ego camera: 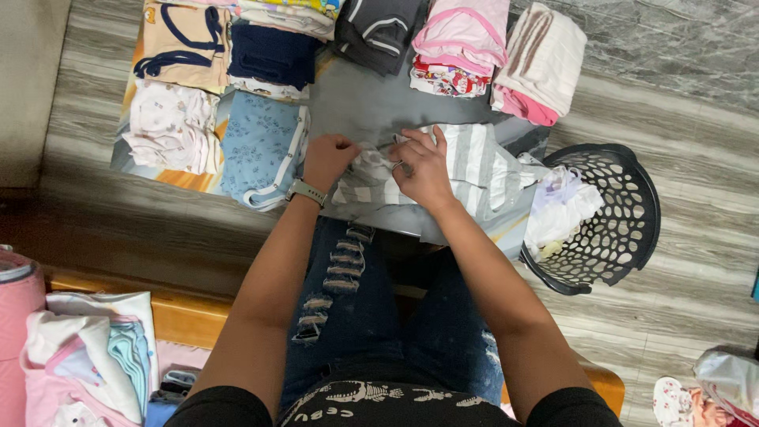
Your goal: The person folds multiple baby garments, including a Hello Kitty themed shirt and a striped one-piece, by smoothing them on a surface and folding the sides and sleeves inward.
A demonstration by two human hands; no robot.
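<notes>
A small grey-and-white striped garment (474, 162) lies on the low table's front edge (356, 103). My left hand (328, 156), with a watch on its wrist, pinches a bunched part of the garment at its left end. My right hand (423, 168) presses flat on the same garment just to the right, fingers spread over the fabric. Both hands are close together above my knees in torn blue jeans.
Folded baby clothes cover the table: blue (261, 146), pale pink print (170, 126), beige with navy trim (180, 43), navy (273, 55), dark grey (379, 28), pink stacks (462, 39), white and pink (538, 63). A black perforated basket (621, 229) holding white cloth stands right. More clothes lie lower left (79, 364).
</notes>
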